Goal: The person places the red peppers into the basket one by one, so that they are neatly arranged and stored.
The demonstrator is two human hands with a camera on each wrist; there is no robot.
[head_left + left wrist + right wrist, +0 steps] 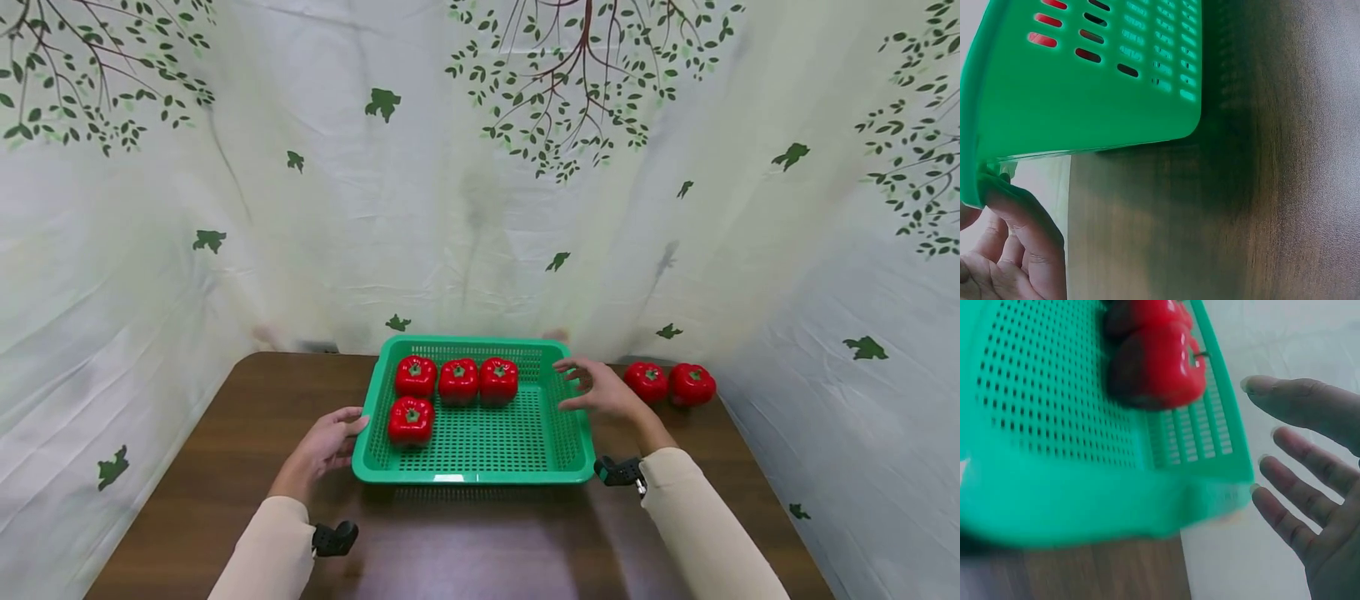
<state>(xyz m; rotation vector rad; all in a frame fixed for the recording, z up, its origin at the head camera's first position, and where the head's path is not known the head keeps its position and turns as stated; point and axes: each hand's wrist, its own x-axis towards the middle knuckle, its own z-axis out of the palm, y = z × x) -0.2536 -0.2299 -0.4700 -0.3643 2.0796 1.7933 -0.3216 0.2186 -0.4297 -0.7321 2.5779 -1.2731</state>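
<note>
A green plastic basket (480, 478) with a slotted bottom sits on the table. Three red bell peppers stand in a row along its back left, the rightmost bell pepper (498, 382) near the middle; another red bell pepper (410, 422) is in front of the left one. My left hand (337, 442) holds the basket's left rim, thumb and fingers at its edge, as the left wrist view shows close up at the rim (969, 119). Over the right rim is my right hand (600, 392), its fingers spread and nothing between them; the right wrist view shows the fingers (1297, 500) apart.
Two more red bell peppers, one a bell pepper (692, 385) at the far right, lie on the brown wooden table (300, 392) beyond the right forearm. A pale curtain (480, 208) with leaf prints hangs behind and at both sides of the table.
</note>
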